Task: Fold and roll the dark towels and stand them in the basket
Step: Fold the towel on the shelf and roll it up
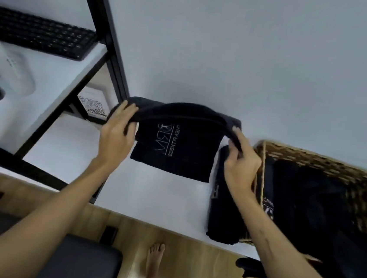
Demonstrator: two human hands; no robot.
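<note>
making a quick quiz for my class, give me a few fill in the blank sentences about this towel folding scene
1. Both hands, the left hand and the right hand, hold up a dark towel printed with pale ____.
2. The woven basket stands to the ____ of the held towel.
3. On the shelf at upper left lies a black ____.
4. Another dark towel lies on the white table against the basket's ____ side.

Missing words: lettering; right; keyboard; left
</note>
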